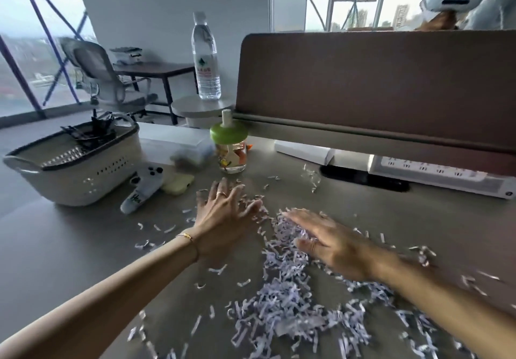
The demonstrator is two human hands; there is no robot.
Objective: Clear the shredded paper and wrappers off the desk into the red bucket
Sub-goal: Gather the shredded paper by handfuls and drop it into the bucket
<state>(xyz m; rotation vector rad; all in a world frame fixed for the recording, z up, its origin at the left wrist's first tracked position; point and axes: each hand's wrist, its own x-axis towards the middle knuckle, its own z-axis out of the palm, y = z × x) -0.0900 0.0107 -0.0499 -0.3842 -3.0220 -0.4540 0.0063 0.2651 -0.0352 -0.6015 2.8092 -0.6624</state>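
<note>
Pale lilac shredded paper (282,305) lies scattered over the grey desk (83,249), thickest in a heap near the front middle. My left hand (223,213) rests flat on the desk with fingers spread, at the far left edge of the shreds. My right hand (326,238), blurred, lies flat with fingers apart on top of the shreds, fingertips pointing left toward the left hand. Neither hand holds anything. A crumpled clear wrapper (311,177) lies further back. No red bucket is in view.
A white basket (83,174) stands at the left with a small toy (145,188) and a yellow item (178,184) beside it. A green-lidded jar (229,146), a clear box (178,149), a water bottle (206,59), a power strip (435,174) and a brown partition (377,84) line the back.
</note>
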